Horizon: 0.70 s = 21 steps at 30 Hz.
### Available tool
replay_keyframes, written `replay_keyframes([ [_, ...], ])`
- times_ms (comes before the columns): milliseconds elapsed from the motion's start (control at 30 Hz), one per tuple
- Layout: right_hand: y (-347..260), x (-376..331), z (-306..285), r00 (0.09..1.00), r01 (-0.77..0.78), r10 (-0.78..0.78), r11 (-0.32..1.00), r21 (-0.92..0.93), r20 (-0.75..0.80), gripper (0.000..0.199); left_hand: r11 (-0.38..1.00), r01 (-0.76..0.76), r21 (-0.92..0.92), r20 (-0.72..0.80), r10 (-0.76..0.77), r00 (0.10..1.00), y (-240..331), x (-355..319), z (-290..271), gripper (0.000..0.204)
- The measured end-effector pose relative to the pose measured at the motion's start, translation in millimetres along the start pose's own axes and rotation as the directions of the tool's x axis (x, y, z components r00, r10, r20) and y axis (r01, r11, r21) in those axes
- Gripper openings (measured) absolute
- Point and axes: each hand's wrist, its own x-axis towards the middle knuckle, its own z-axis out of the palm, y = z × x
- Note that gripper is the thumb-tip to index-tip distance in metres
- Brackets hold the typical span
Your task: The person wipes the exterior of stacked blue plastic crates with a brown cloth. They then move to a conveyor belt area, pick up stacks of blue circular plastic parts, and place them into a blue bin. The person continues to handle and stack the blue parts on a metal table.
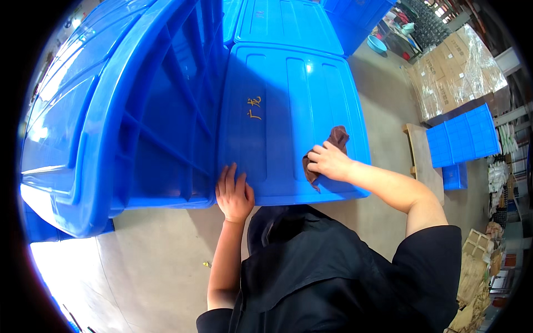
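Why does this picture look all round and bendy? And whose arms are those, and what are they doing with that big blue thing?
The picture comes from a small camera worn on a person's head, looking down at their own hands. Its lens sees very wide, so straight edges bend near the rim. The two bare arms coming up from the bottom belong to that person.

The left hand lies flat on the near edge of a big blue plastic bin, turned bottom up. The right hand presses a brown cloth against the bin. Another large blue bin lies tipped on its side to the left. On the grey floor to the right are wrapped cardboard boxes and smaller blue crates.
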Motion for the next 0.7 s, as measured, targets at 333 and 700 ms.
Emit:
replay_keyframes([
  [333, 153, 61, 31, 0.985, -0.171, 0.168, 0.979, -0.108, -0.044, 0.016, 0.998, 0.052, 0.038, 0.021, -0.053, 0.998, 1, 2, 1, 0.026],
  [700, 315, 142, 76, 0.933, -0.355, 0.328, 0.908, -0.221, -0.149, 0.016, 0.991, 0.072, 0.113, 0.096, -0.083, 0.992, 0, -4, 4, 0.032],
])
